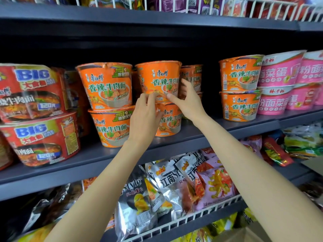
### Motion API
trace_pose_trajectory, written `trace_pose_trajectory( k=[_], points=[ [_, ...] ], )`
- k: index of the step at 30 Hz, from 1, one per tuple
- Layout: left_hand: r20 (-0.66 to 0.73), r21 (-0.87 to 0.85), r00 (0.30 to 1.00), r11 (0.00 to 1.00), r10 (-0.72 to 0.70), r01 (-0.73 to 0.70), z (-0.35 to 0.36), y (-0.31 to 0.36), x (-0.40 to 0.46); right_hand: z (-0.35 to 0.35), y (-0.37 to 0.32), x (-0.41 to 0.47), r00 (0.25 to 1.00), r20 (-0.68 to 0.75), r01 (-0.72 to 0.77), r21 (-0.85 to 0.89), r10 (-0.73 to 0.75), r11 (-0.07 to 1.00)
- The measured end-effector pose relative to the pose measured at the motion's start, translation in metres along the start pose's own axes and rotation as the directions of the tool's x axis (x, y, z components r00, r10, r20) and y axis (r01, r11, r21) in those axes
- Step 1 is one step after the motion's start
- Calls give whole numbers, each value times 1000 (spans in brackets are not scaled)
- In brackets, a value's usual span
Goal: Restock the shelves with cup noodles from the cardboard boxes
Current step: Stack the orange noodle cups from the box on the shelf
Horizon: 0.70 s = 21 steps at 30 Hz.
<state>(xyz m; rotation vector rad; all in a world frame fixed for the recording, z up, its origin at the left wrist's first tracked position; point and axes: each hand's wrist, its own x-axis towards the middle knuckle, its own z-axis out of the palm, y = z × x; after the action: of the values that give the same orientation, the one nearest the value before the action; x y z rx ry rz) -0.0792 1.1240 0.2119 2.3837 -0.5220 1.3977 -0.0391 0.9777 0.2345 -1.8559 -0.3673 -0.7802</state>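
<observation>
An orange cup of noodles (158, 76) stands on top of another orange cup (170, 120) in the middle of the grey shelf (174, 144). My left hand (146, 117) touches the base of the upper cup from the front left with its fingertips. My right hand (186, 100) touches the same cup's lower right side, fingers spread. Two stacked orange cups (108, 86) stand to the left, and two more (239, 75) to the right. More orange cups (191, 77) sit behind my right hand.
Big red noodle bowls (33, 91) are stacked at the far left, pink bowls (283, 72) at the far right. Below, a wire-fronted shelf (192, 215) holds snack bags (167, 186). Another wire rack (174, 5) with bags runs above.
</observation>
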Motion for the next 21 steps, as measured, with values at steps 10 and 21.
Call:
trace_pose_trajectory(
  k=[10, 21],
  points=[
    [24, 163, 987, 973, 161, -162, -8, -17, -4, -5, 15, -31, 993, 112, -27, -26, 30, 999],
    [-223, 116, 899, 926, 377, -359, 14, 17, -11, -26, 28, -43, 996, 66, 62, -142, -53, 988]
  ],
)
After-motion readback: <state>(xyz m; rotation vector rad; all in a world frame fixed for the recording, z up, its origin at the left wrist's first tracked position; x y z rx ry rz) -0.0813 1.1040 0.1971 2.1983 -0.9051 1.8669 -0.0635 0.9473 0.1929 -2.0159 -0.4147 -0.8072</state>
